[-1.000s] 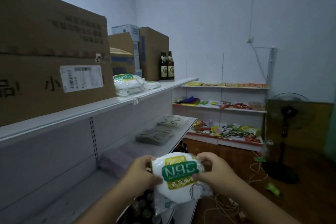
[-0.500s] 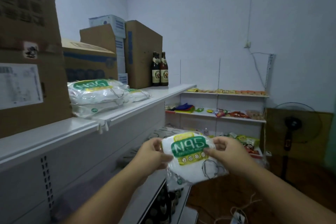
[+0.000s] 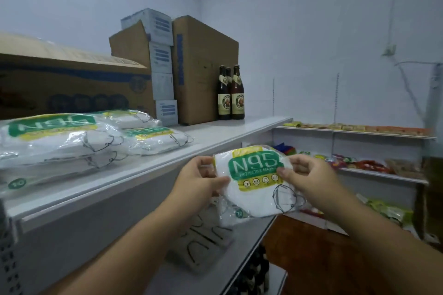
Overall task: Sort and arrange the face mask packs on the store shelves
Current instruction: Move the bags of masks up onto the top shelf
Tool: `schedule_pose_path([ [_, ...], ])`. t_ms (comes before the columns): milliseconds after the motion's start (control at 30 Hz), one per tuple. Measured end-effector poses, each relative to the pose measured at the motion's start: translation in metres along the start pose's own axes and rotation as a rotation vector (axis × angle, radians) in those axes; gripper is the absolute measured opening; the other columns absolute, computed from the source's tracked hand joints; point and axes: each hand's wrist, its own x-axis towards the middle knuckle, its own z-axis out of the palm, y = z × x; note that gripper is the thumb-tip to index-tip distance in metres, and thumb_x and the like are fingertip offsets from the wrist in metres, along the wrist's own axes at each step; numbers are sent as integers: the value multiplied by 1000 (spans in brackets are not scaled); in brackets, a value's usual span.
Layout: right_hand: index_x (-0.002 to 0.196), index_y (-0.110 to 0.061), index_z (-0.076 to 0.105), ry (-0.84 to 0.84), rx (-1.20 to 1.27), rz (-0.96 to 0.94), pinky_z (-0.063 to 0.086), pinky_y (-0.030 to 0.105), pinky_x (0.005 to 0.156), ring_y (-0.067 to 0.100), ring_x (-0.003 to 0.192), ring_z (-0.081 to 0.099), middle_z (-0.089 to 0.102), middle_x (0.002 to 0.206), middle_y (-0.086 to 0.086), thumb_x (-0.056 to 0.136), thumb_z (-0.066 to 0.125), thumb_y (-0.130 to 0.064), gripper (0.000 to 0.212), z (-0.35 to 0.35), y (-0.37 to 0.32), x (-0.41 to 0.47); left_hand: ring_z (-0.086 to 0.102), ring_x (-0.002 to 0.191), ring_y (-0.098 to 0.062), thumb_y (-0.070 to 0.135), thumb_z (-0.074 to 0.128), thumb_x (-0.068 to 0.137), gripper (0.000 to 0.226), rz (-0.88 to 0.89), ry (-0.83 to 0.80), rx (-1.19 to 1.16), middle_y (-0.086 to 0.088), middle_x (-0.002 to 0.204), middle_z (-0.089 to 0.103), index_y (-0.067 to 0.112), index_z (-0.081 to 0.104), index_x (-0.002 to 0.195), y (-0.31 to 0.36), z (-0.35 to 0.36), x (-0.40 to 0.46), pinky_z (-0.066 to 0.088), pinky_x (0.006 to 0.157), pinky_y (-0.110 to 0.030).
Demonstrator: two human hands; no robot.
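I hold a white N95 mask pack (image 3: 256, 184) with a green and yellow label in front of me, just below the top shelf's front edge. My left hand (image 3: 199, 181) pinches its left side and my right hand (image 3: 309, 175) pinches its right side. On the top shelf (image 3: 215, 136) to the left lie more N95 packs: a stack (image 3: 55, 141) nearest me, one pack (image 3: 155, 139) to its right and another (image 3: 129, 118) behind.
Cardboard boxes (image 3: 72, 84) and a tall carton (image 3: 201, 67) line the back of the top shelf, with brown bottles (image 3: 231, 93) beside them. Dark flat packs (image 3: 203, 244) lie on the lower shelf. Far shelves (image 3: 354, 132) hold colourful goods.
I have moved closer along the shelf and raised the pack toward the top shelf. The N95 stack on the shelf looms larger at the left. Both hands keep their hold.
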Motion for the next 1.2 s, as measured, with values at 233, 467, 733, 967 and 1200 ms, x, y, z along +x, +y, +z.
schedule_pose_path([
  [233, 90, -9, 72, -197, 300, -111, 54, 26, 66, 21, 75, 70, 75, 84, 8, 78, 68, -28, 23, -9, -11, 113, 70, 79, -25, 5, 72, 81, 27, 207, 224, 193, -18, 90, 70, 14, 60, 104, 62, 26, 26, 59, 62, -35],
  [467, 88, -18, 68, -426, 394, -218, 51, 26, 66, 8, 73, 68, 73, 78, -3, 82, 72, -34, 17, 99, -54, 176, 66, 74, -33, 20, 66, 86, 13, 120, 511, 886, -7, 81, 72, 13, 68, 96, 122, -53, 30, 54, 71, -45],
  [733, 77, -14, 63, -565, 310, -113, 36, 24, 50, 11, 55, 49, 57, 57, -6, 84, 71, -33, 22, 198, -78, 191, 49, 92, -23, 41, 40, 90, 31, -208, 655, 1601, -5, 99, 58, 20, 63, 86, 118, -103, 38, 41, 76, -37],
  [967, 61, -18, 51, -542, 137, -166, 30, 25, 49, 5, 41, 40, 41, 39, -11, 85, 65, -40, 35, 209, -68, 196, 46, 82, -21, 59, 26, 89, 50, -137, 596, 1804, -1, 83, 54, 20, 56, 82, 99, -109, 31, 32, 67, -35],
  [1200, 55, -18, 49, -521, 71, -155, 26, 26, 50, 7, 42, 37, 38, 42, -8, 85, 64, -42, 41, 208, -65, 196, 53, 82, -19, 56, 36, 90, 38, 123, 713, 1759, 1, 91, 59, 22, 54, 85, 97, -102, 25, 34, 66, -32],
])
